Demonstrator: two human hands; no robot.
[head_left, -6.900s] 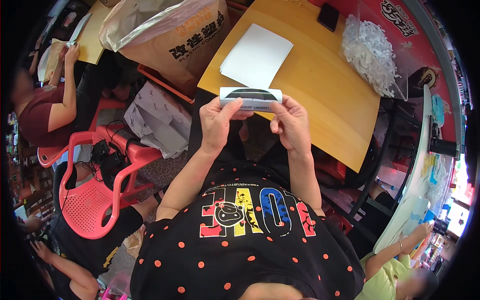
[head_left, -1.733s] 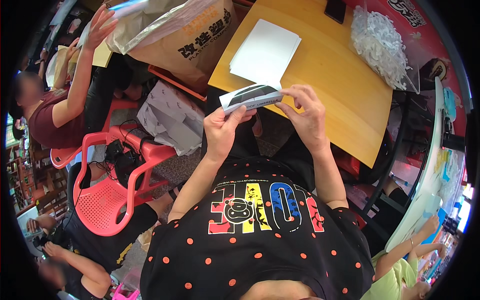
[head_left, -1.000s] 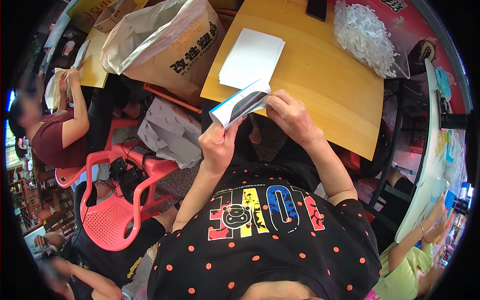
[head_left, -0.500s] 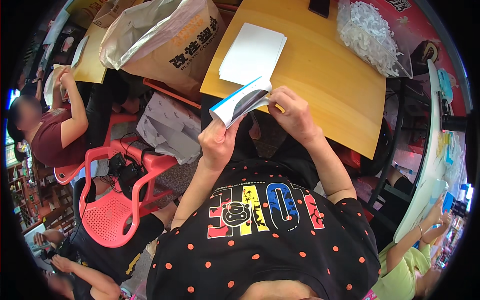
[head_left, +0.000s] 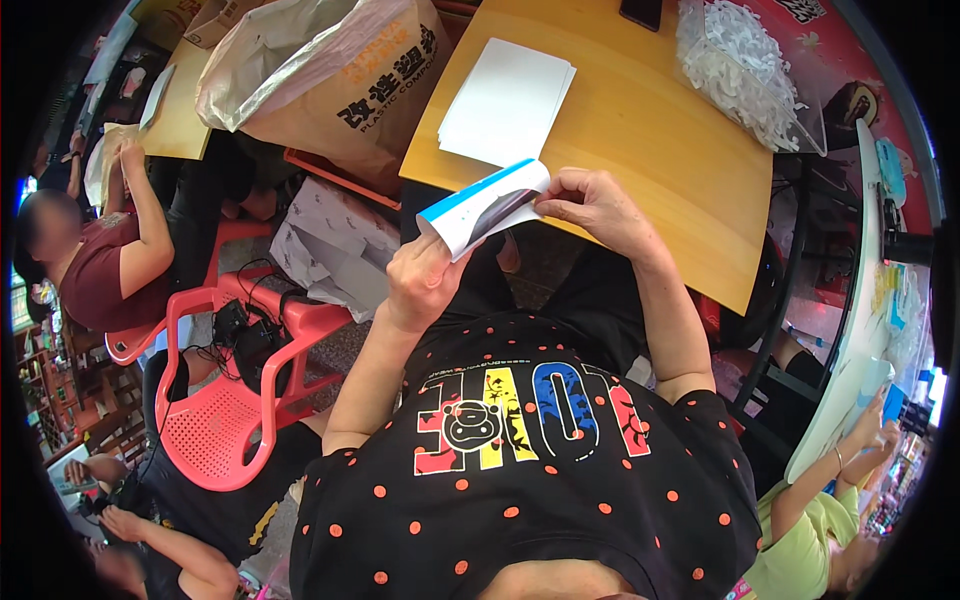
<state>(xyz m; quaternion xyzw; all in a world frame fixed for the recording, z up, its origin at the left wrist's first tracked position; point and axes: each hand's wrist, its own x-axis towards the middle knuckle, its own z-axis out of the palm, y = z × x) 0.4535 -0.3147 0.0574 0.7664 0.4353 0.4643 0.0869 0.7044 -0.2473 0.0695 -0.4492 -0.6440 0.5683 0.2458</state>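
Observation:
A printed sheet [head_left: 470,212], white with a blue edge and a dark picture, is curled over into a loose roll in front of me. My left hand [head_left: 428,278] grips its left end, with some fingers hidden behind the paper. At the right end, my right hand [head_left: 585,208] pinches the sheet's edge between thumb and fingers. Just beyond the curled sheet, a stack of white sheets [head_left: 508,100] lies on the wooden table [head_left: 640,180], slightly fanned at its edges.
A clear bin of white strips [head_left: 735,70] and a dark phone [head_left: 641,12] are on the table's far side. Left of it stands a large open sack [head_left: 330,85]. A red chair [head_left: 215,430] holding black cables stands at lower left. Several people sit around.
The curl in the sheet has opened wider, and more of its blue edge shows. My left hand has shifted slightly left and down; my right hand still pinches the right edge.

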